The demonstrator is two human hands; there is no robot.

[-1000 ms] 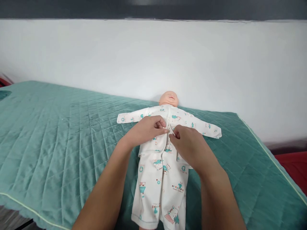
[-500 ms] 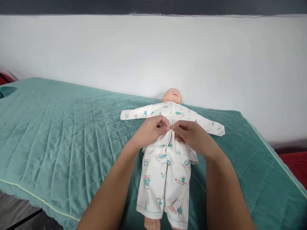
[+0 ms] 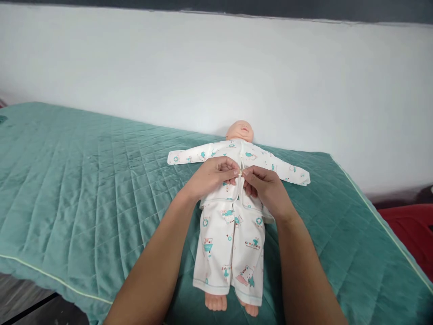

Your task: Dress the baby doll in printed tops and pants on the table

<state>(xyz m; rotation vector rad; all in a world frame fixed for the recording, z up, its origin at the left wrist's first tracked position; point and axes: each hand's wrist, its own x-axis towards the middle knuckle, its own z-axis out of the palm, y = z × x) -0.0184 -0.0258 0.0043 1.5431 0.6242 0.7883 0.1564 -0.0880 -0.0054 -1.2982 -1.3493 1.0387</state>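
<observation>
A baby doll (image 3: 241,130) lies on its back, dressed in a white printed top (image 3: 192,155) and matching trousers (image 3: 216,246). Its arms stretch out sideways inside the sleeves, and its toes show below the trouser hems. Over the chest, my left hand (image 3: 218,174) pinches one front edge of the top between thumb and fingers. Opposite it, my right hand (image 3: 265,180) pinches the other front edge. A small light-coloured fastener, perhaps a button, shows between my fingertips. Below my hands the two front edges hang slightly apart.
A green quilted cover (image 3: 84,189) with pale piping lies under the doll. Behind it rises a white wall (image 3: 169,67) with a dark band on top. Something red (image 3: 406,225) stands beyond the right edge. Grey flooring (image 3: 20,298) shows at lower left.
The view has shifted slightly, and more of the doll's feet shows. My fingertips have parted a little, and the small fastener now shows between them. Both hands keep their pinch on the top.
</observation>
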